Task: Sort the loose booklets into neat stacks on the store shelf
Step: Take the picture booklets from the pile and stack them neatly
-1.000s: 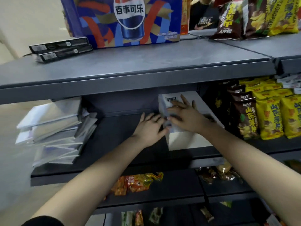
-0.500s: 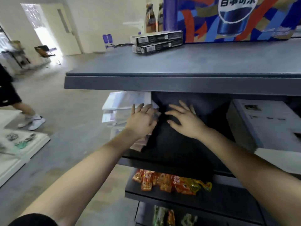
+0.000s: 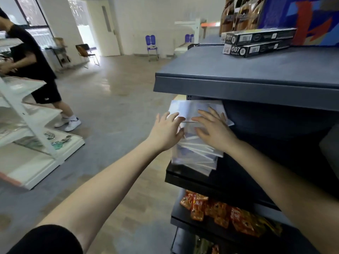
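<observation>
Touches the messy booklets (image 3: 194,158) at the left end of the shelf (image 3: 211,182) with both hands, left hand (image 3: 165,132) by the left edge, right hand (image 3: 214,132) on top and nearer, fingers (image 3: 207,116) wide and straight, likely gripping nothing.

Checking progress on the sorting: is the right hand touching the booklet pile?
Touching. The head view shows the right hand laid flat on the booklet pile, fingers spread across its top.
</observation>
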Demonstrator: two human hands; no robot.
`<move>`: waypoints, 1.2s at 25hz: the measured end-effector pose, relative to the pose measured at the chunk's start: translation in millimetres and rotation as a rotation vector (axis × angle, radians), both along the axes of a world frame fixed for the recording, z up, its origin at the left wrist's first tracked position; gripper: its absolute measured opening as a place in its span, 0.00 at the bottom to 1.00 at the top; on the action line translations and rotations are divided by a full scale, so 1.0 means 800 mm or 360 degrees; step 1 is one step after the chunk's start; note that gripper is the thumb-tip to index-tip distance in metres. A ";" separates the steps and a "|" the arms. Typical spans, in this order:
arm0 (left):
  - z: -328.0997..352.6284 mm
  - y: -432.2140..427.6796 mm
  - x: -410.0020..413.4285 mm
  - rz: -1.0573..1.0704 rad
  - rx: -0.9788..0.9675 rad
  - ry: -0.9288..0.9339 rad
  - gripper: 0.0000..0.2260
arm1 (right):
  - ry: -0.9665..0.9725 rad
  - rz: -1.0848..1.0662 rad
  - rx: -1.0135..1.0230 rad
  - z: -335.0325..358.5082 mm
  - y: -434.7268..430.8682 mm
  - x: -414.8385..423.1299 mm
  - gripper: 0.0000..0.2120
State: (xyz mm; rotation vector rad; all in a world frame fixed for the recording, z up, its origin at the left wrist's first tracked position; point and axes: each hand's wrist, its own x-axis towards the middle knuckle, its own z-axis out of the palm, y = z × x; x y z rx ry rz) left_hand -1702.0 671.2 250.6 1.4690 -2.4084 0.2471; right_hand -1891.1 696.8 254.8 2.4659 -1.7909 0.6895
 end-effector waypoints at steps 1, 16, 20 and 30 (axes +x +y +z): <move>-0.001 -0.006 0.004 -0.0006 -0.0003 -0.0015 0.18 | 0.0017 -0.0046 0.0002 0.001 -0.004 0.004 0.20; -0.003 -0.067 0.011 -0.0279 0.0197 0.0205 0.17 | 0.0061 -0.0480 0.0188 -0.020 -0.020 0.003 0.24; 0.007 -0.060 0.005 -0.0177 0.0188 0.0054 0.13 | -0.0023 -0.0424 0.0124 -0.021 -0.016 -0.003 0.20; 0.046 -0.034 -0.006 -0.0172 0.0056 -0.0168 0.16 | 0.0135 -0.0497 -0.0339 -0.033 0.030 -0.041 0.22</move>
